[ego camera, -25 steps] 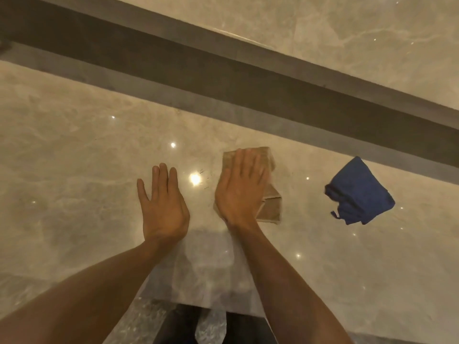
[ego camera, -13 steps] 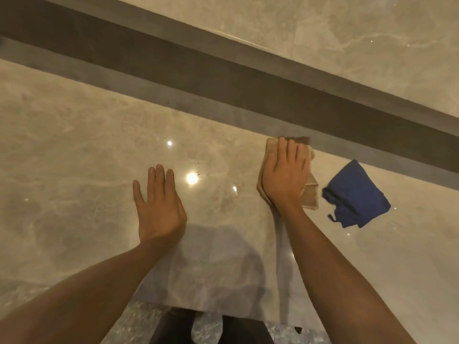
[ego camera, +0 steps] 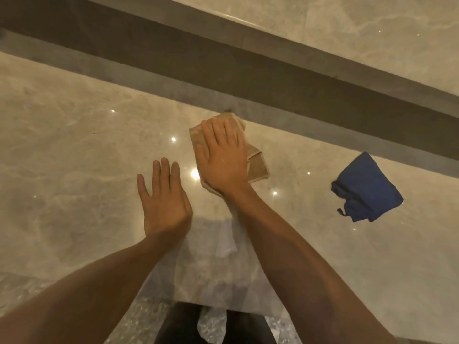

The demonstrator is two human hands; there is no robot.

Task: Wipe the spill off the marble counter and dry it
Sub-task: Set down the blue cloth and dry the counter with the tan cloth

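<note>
A glossy beige marble counter (ego camera: 74,150) fills most of the view. My right hand (ego camera: 223,157) lies flat, palm down, on a folded tan cloth (ego camera: 258,165) near the counter's far edge and presses it to the marble. My left hand (ego camera: 165,202) rests flat on the bare counter just left of the cloth, fingers spread, holding nothing. No spill shows plainly; only ceiling-light reflections glint on the surface.
A crumpled blue cloth (ego camera: 365,189) lies on the counter to the right. A dark recessed band (ego camera: 223,78) runs along the far edge below a marble wall. The counter's near edge is by my legs (ego camera: 213,326).
My right hand has slid the tan cloth back to the left, from near the blue cloth toward my left hand. The left hand has stayed in place.
</note>
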